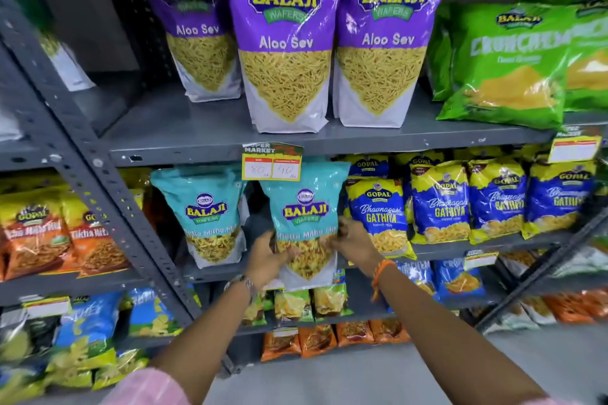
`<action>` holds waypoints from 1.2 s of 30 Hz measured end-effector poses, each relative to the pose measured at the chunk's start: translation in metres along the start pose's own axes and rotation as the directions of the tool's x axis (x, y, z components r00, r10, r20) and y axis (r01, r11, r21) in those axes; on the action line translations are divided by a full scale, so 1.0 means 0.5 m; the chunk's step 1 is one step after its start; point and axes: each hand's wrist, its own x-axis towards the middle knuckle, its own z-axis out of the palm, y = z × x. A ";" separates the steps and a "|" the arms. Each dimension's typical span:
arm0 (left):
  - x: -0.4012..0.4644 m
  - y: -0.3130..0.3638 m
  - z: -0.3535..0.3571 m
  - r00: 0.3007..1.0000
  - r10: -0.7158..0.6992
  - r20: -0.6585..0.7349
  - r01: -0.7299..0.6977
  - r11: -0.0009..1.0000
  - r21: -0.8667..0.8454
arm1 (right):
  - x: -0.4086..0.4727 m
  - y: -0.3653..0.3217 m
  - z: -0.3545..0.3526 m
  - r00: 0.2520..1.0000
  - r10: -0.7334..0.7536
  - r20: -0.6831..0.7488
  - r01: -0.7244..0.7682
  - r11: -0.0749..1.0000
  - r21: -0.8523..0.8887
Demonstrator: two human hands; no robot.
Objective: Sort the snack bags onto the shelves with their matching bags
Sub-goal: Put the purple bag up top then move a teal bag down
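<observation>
Setting: grey shop shelves [329,141], head view.
Grip: left hand [268,258] and right hand [353,240] clasp teal bag [304,207] by its lower sides.
Axis: upright, base hanging just before middle shelf edge.
Match: second teal bag [204,207] just left.
Nearer: left hand.
Count: teal two; purple bags [286,43] three.
</observation>
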 end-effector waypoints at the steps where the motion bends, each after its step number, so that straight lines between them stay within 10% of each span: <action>1: 0.017 0.011 0.000 1.000 0.003 -0.018 -0.003 1.000 0.001 | 0.021 -0.006 -0.004 1.000 -0.004 0.002 0.004 1.000 -0.002; 36: 0.116 0.000 -0.021 0.986 0.020 -0.165 -0.014 0.999 0.039 | 0.100 -0.016 -0.006 0.995 -0.058 -0.083 0.053 0.997 -0.055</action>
